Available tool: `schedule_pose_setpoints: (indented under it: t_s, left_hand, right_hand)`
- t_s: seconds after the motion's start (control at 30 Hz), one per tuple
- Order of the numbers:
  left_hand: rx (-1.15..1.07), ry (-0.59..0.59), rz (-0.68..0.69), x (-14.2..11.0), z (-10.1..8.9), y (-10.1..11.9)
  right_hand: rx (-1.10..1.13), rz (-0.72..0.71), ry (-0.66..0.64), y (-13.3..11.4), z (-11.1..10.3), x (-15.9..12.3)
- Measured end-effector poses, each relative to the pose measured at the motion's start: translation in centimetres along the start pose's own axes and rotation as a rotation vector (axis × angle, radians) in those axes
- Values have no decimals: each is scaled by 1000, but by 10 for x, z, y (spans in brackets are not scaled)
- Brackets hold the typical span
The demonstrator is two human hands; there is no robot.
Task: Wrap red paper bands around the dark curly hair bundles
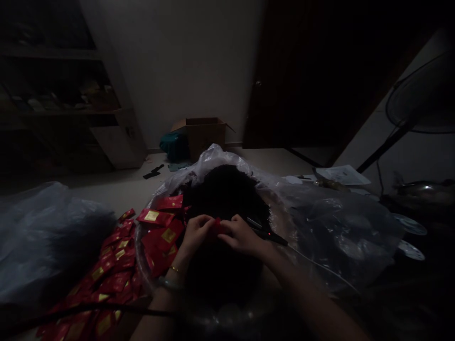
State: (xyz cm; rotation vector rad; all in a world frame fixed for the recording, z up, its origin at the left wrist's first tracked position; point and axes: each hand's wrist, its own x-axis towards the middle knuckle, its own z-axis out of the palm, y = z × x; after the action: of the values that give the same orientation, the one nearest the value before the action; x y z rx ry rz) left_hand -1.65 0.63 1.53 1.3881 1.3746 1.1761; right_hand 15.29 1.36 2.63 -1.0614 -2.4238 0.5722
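Note:
Both my hands meet over a big black heap (pixel 227 189) in a basin lined with clear plastic. My left hand (pixel 195 232) pinches one side of a small red packet (pixel 215 229), and the fingers of my right hand (pixel 241 234) are closed on its other side. Much of the packet is hidden by my fingers and the dark. Beside my right hand lies a black corded tool (pixel 273 237) with a small red light. Red packets with gold labels (pixel 163 237) are piled inside the basin to the left of my left hand.
More red packets (pixel 113 274) spill over at the lower left, beside a filled clear plastic bag (pixel 53 241). Clear plastic sheeting (pixel 334 227) spreads to the right, with a white cable (pixel 320 265) across it. Behind stand a cardboard box (pixel 206 135) and, far right, a fan (pixel 423 94).

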Motion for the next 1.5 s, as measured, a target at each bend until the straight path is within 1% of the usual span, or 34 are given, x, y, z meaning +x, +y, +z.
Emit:
schedule_pose_setpoints:
  t_s: [0.07,0.13,0.2,0.3,0.4,0.5,0.6,0.67,0.7,0.8,0.83,0.87,0.93,1.0,1.1,1.17,1.3,1.4,1.5]
  left_hand:
    - [33,41,60,0,5,-3]
    - [70,22,108,-1,10,-6]
    - [109,-16,142,-1,13,-7]
    - [154,-63,149,-2,12,-7]
    - [204,-89,161,-2,11,-8]
    - [217,-68,159,0,12,-10]
    - [139,-22,100,3,11,-12]
    - [61,-48,2,4,8,-11]
    - [16,-109,-62,3,6,-11]
    - [-149,-410,-248,-1,1,-8]
    - [-194,-489,-293,-3,0,-7]
    - [-224,-536,-328,-5,0,-6]
    - [-244,-553,-354,-8,0,-4]
    - [-244,-545,-339,-10,1,-2]
    - [-246,-564,-332,-11,2,-1]
    - [-237,-561,-337,-10,2,-2]
    - [-244,-517,-328,-9,4,-7]
    - [-303,-563,-315,-9,5,-5]
    - [-283,-623,-237,-6,3,-2]
  right_hand:
    - [154,102,-80,-1,-4,1]
    - [266,204,-150,-1,-6,3]
    - [313,271,-157,2,-5,4]
    - [393,243,-179,7,0,3]
    - [478,215,-238,9,3,2]
    - [495,243,-250,11,3,4]
    - [502,262,-224,16,0,6]
    - [489,218,-223,19,-4,6]
    - [463,175,-222,20,-6,5]
    - [370,24,-234,21,-11,3]
    - [351,-15,-249,20,-13,2]
    - [342,-44,-264,20,-14,2]
    - [328,-81,-273,17,-16,2]
    - [313,-106,-231,15,-17,2]
    - [303,-125,-157,11,-19,2]
    - [302,-125,-149,10,-20,2]
    - [290,-149,-198,9,-24,1]
    - [296,-174,-255,10,-24,0]
    - [310,-190,-347,9,-24,-1]
